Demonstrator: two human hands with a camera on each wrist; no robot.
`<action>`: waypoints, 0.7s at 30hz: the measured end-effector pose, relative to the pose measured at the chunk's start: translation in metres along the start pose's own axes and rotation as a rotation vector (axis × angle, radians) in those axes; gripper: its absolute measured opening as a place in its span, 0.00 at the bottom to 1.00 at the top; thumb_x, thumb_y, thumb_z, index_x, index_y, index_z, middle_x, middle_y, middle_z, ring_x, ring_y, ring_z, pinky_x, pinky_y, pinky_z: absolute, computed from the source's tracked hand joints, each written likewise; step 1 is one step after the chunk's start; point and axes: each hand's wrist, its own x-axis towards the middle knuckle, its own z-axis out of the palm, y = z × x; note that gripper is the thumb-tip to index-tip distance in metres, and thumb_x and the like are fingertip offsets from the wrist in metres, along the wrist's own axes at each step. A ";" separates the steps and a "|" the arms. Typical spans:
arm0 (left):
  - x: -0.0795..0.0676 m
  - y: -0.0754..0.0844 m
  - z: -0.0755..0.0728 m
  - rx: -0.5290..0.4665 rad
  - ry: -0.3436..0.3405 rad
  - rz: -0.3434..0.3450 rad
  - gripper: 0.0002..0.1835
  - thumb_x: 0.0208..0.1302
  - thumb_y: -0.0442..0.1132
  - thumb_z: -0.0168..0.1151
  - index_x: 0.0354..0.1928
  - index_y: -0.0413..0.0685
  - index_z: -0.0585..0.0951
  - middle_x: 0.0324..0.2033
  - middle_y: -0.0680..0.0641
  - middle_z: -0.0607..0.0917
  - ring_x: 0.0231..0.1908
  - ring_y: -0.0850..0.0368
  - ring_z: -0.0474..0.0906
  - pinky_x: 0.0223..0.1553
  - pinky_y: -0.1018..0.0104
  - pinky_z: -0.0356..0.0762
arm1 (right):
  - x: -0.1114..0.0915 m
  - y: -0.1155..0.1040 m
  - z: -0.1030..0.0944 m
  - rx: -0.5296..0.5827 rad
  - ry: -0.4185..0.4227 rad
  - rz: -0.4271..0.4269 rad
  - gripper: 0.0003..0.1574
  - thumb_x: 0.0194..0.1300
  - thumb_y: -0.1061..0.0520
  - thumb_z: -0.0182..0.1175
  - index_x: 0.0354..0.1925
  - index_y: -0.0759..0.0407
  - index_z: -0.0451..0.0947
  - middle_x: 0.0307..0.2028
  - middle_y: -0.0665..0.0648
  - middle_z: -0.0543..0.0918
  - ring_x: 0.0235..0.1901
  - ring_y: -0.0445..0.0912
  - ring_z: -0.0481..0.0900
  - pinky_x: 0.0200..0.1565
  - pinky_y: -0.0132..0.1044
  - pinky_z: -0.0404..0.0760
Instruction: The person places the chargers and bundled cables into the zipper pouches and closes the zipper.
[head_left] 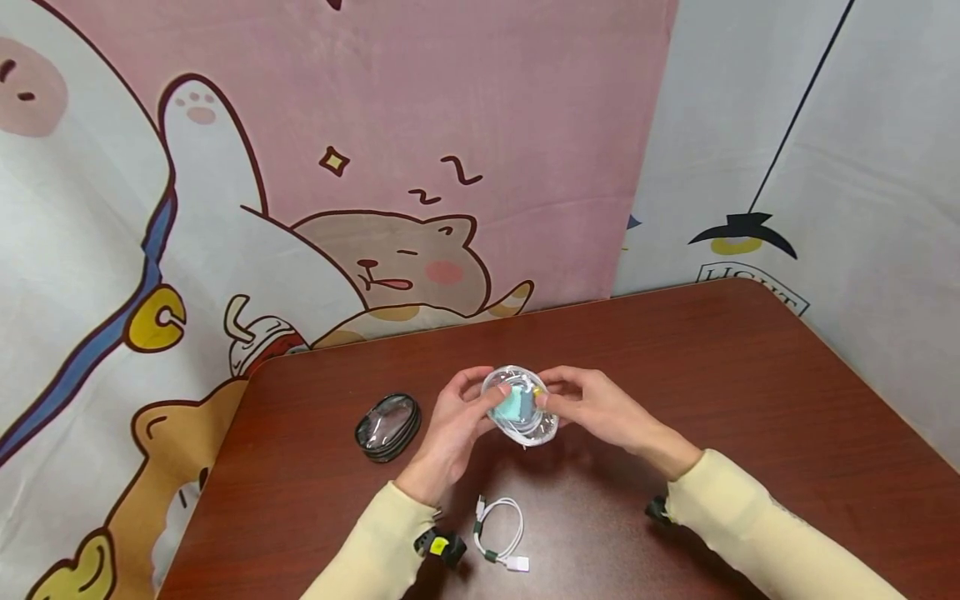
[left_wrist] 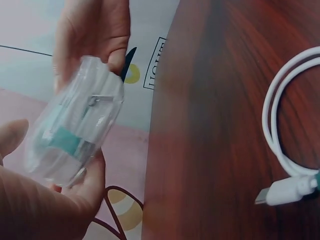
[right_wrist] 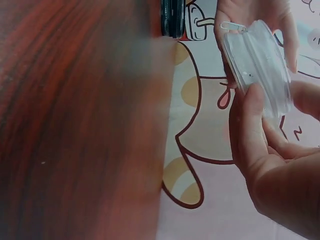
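A clear, rounded zippered pouch [head_left: 536,432] with white edging is held up over the table between both hands. Through its film show a teal piece, a grey-blue piece, a bit of yellow and what looks like coiled white cord. My left hand [head_left: 457,417] grips the pouch's left side, thumb on the front face. On the opposite side my right hand [head_left: 607,408] pinches it, thumb in front and fingers behind. A small metal zipper pull [right_wrist: 233,26] sticks out from the pouch's edge in the right wrist view.
A small black-edged case with a clear top [head_left: 387,427] lies on the brown table [head_left: 300,500], left of the hands. Nearer the body rests a looped white USB cable [head_left: 521,525] with dark ties. Cartoon-printed cloth [head_left: 562,167] hangs behind the table's far edge.
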 end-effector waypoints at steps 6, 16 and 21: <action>0.000 0.003 -0.005 -0.010 0.037 0.034 0.24 0.67 0.33 0.68 0.62 0.38 0.73 0.57 0.39 0.81 0.48 0.57 0.82 0.54 0.60 0.80 | -0.001 0.009 -0.004 0.087 0.072 0.060 0.30 0.72 0.63 0.62 0.65 0.76 0.65 0.48 0.69 0.83 0.45 0.54 0.86 0.46 0.49 0.87; -0.001 0.014 -0.024 0.042 0.091 0.065 0.23 0.67 0.32 0.66 0.62 0.40 0.74 0.59 0.41 0.79 0.53 0.54 0.82 0.57 0.55 0.80 | -0.003 0.024 -0.025 0.015 0.179 0.137 0.32 0.73 0.64 0.58 0.68 0.75 0.60 0.46 0.69 0.80 0.42 0.51 0.85 0.43 0.42 0.88; -0.004 0.018 -0.030 0.053 0.088 0.062 0.23 0.67 0.32 0.66 0.63 0.41 0.74 0.60 0.41 0.78 0.54 0.53 0.81 0.59 0.53 0.78 | -0.003 0.031 -0.037 -0.036 0.190 0.181 0.32 0.74 0.63 0.57 0.68 0.76 0.59 0.45 0.69 0.79 0.39 0.50 0.85 0.41 0.41 0.88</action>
